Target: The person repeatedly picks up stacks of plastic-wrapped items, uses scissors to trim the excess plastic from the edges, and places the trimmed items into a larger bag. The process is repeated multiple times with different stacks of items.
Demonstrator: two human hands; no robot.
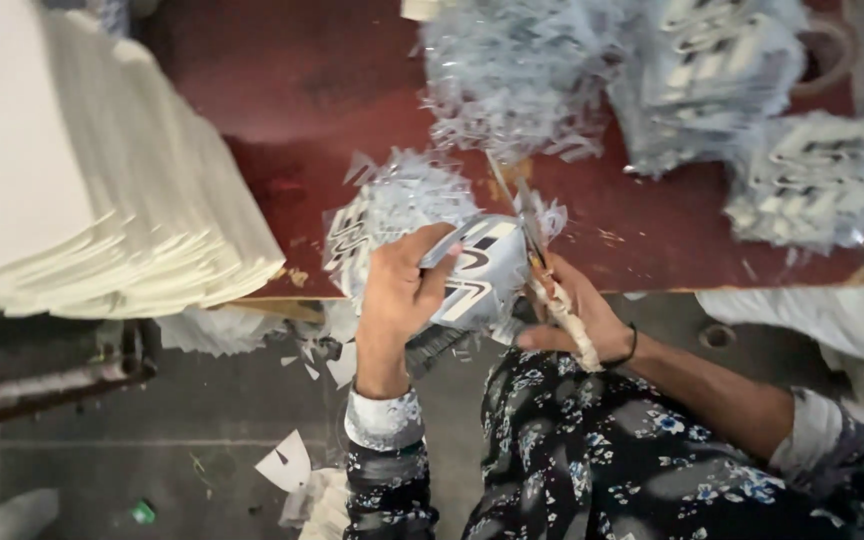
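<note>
My left hand (399,290) grips a thick stack of grey-and-white printed cut-outs (482,270) at the front edge of a dark red table (302,110). My right hand (577,315) holds a slim tool with a cloth-wrapped handle (562,310); its thin blade points up along the stack's right side. Behind the stack lies a loose heap of pale trimmed scraps (402,195).
A tall pile of cream sheets (102,180) fills the left. More scrap heaps (522,70) and stacked printed cut-outs (817,180) sit at the back and right of the table. White offcuts (287,465) litter the grey floor. White material (842,310) lies at the right.
</note>
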